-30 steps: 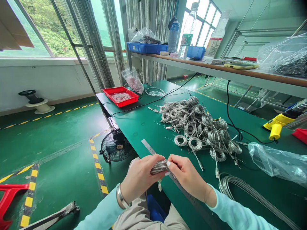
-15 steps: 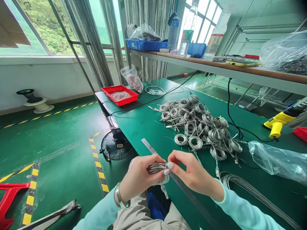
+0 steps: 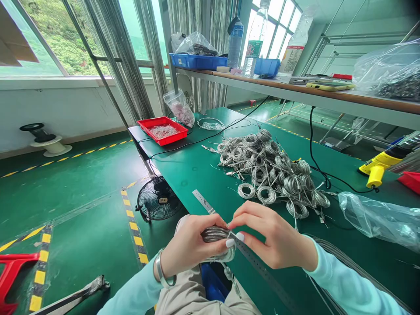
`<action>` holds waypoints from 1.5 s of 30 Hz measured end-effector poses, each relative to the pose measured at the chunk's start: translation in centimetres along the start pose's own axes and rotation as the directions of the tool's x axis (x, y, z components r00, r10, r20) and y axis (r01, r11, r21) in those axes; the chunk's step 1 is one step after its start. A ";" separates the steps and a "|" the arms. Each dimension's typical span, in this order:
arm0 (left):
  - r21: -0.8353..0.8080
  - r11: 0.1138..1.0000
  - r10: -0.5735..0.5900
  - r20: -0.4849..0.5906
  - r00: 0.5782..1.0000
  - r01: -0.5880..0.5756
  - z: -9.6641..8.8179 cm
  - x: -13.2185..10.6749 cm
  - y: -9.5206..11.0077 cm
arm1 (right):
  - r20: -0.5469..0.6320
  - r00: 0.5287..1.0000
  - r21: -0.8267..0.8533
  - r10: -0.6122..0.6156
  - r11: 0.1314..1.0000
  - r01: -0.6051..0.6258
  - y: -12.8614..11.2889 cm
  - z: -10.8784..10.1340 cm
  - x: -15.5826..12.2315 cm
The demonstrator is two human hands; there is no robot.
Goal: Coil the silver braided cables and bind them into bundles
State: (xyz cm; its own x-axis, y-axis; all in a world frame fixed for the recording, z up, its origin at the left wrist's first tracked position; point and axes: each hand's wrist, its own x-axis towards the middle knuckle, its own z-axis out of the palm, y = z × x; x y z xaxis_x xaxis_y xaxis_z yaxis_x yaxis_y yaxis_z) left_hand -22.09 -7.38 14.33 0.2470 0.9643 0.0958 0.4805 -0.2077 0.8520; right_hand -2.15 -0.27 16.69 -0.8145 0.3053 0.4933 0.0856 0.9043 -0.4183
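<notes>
Head view: the left hand (image 3: 190, 239) curls round 1 wire coil (image 3: 215, 235) by the near edge of the table (image 3: 179, 162). The right hand (image 3: 275, 238), half open, is beside the coil, grip unclear.

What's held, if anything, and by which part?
A coiled cable, by its bundled loops, in the left grip. The right grip is at the coil's right side; whether it pinches anything can't be told.

Shows glossy green floor (image 3: 88, 188), marked with yellow-and-black tape (image 3: 138, 240). Has pale wall (image 3: 85, 105) under left window (image 3: 70, 52), foliage (image 3: 80, 37) beyond; second, brighter window (image 3: 278, 33) at back. Includes green-topped table (image 3: 179, 168), raised shelf (image 3: 328, 98) above it. Looks daylit.
</notes>
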 end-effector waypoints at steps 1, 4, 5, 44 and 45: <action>0.019 1.000 0.001 -0.014 1.000 -0.001 0.0 0.0 0.0 | 0.005 0.997 0.086 0.077 0.993 -0.077 -0.2 0.0 -0.1; 0.065 0.998 0.000 -0.048 0.999 0.003 0.2 -0.2 -0.1 | 0.015 0.959 0.260 0.282 0.925 -0.276 -0.9 0.2 -0.1; 0.080 0.997 -0.001 -0.064 0.998 0.007 0.3 -0.2 -0.1 | 0.028 0.937 0.283 0.348 0.897 -0.341 -1.1 0.2 0.0; -0.342 0.940 0.076 0.261 0.962 0.019 -0.4 1.0 -0.3 | 0.075 0.907 -0.349 -0.413 0.842 0.412 0.4 -0.1 -0.1; -0.345 0.938 0.069 0.250 0.966 0.022 -0.5 0.9 -0.3 | 0.026 0.929 -0.310 -0.370 0.880 0.360 0.3 0.1 -0.2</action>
State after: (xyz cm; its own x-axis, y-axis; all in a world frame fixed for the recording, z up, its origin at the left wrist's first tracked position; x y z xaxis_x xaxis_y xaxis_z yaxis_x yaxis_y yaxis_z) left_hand -22.41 -6.33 14.40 0.4824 0.8757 0.0228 0.1660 -0.1169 0.9792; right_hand -1.98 -0.09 16.40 -0.8028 -0.0590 0.5933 -0.0399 0.9982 0.0454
